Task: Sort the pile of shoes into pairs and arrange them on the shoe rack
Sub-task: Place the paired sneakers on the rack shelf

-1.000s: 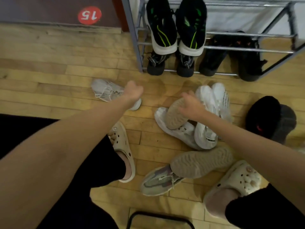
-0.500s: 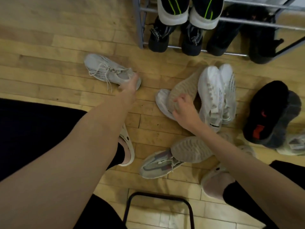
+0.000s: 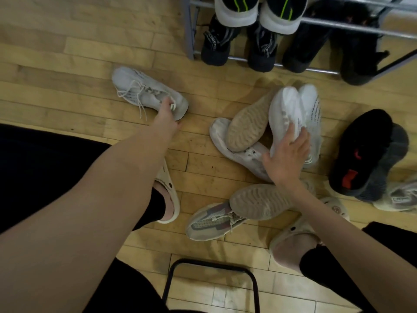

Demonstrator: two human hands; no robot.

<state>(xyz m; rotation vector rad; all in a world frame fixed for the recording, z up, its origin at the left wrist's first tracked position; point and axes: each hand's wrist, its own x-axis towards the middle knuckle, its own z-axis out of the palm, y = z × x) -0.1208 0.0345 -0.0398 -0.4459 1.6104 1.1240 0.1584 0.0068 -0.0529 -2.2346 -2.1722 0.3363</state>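
Two hands are down among the shoes. The left hand [image 3: 165, 116] has closed its fingers on the heel of the lone white sneaker [image 3: 147, 92], which it only touched before. The right hand [image 3: 287, 154] has shifted off the tan-soled shoe [image 3: 249, 123]; its fingers now lie spread on the white pair [image 3: 293, 111] just beside it, near the shoe rack [image 3: 338, 24].

Floor [image 3: 67, 48]: light wood planks laid in staggered rows, scuffed and marked with dark specks near centre. Black tube frame [image 3: 212, 281] stands at the bottom edge, possibly a stool or chair; only its upper loop shows. Lighting soft, with faint shadows on the boards.
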